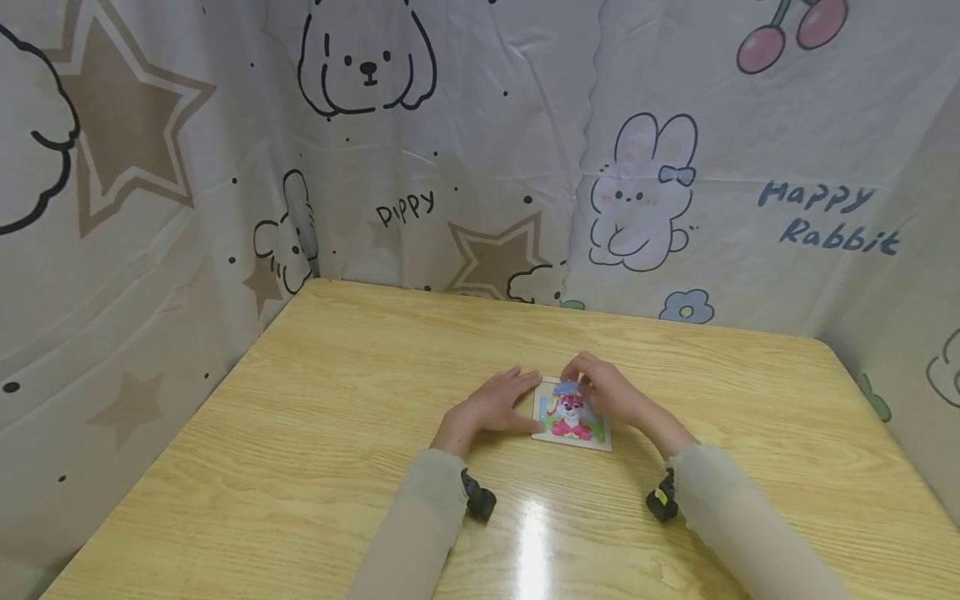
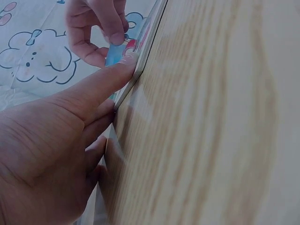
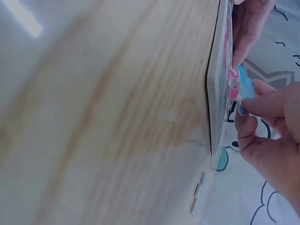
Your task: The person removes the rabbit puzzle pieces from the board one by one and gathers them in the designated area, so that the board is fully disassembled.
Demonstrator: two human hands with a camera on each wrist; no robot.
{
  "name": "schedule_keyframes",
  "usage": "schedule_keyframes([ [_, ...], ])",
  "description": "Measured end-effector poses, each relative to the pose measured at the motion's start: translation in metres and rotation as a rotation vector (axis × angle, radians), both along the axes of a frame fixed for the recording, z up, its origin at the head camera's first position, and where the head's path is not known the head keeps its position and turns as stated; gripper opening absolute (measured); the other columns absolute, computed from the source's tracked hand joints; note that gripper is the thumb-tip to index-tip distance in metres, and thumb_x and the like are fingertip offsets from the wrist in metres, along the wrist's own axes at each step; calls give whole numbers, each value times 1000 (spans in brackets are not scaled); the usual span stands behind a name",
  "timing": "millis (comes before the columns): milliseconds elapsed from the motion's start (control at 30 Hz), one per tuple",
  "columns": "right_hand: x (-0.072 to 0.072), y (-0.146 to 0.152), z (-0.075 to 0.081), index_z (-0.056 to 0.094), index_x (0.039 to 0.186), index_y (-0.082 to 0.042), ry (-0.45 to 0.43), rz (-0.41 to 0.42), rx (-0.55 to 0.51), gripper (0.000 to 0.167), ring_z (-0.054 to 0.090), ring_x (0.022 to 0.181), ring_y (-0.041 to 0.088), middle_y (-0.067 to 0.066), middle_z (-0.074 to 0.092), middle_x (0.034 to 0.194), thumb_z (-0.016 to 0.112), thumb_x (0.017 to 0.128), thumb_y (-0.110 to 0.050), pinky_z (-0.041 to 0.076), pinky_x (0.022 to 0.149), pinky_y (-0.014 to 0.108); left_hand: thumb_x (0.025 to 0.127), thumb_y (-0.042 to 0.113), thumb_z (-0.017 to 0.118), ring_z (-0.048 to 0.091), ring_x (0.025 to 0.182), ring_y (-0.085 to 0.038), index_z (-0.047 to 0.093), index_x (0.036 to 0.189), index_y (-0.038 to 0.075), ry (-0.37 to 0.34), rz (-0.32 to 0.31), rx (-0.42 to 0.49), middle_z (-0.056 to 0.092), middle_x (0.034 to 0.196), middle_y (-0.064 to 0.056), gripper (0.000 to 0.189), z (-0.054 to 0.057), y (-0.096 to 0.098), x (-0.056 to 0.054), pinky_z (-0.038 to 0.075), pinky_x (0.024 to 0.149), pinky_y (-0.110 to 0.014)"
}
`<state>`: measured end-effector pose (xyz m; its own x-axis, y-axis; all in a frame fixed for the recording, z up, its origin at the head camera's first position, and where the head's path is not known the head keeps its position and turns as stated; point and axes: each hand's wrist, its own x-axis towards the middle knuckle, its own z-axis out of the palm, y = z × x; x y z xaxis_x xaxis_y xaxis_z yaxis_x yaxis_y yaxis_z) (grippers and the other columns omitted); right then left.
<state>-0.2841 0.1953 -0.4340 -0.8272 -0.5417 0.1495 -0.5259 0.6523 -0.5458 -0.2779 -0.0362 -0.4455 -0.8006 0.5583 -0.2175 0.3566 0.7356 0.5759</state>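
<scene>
A small square picture puzzle (image 1: 572, 427) in a pale frame lies on the table, showing a pink cartoon animal on green. My right hand (image 1: 611, 393) pinches a blue puzzle piece (image 3: 246, 84) between thumb and fingers, tilted up over the upper part of the picture. In the left wrist view this piece (image 2: 114, 55) stands above the board's surface. Along the board's left side rests my left hand (image 1: 495, 403), thumb on the lower left corner and fingers stretched toward the upper left corner. My right fingers hide the board's upper right part.
Beyond the board, small flat pieces (image 3: 197, 194) lie on the wooden table (image 1: 337, 400) in the right wrist view. A printed cloth (image 1: 480, 167) hangs behind the table's far edge and along its sides. Each wrist wears a small black camera (image 1: 480, 500).
</scene>
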Motion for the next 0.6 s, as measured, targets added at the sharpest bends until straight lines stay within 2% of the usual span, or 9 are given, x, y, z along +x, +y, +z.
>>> schedule_keyframes([
  [233, 1, 10, -4, 64, 103, -1, -7, -56, -55, 29, 63, 103, 33, 15, 63, 105, 52, 85, 17, 56, 92, 51, 88, 44, 69, 7, 156, -19, 28, 156, 22, -5, 1, 4, 23, 164, 6, 82, -1, 0, 0, 7, 129, -42],
  [600, 8, 34, -5, 64, 103, -4, -39, -130, -29, 26, 62, 107, 35, 14, 63, 108, 52, 88, 14, 55, 94, 52, 89, 43, 69, 6, 156, -18, 28, 156, 22, -11, -3, 11, 23, 164, 6, 81, 1, 0, 1, 6, 129, -40],
])
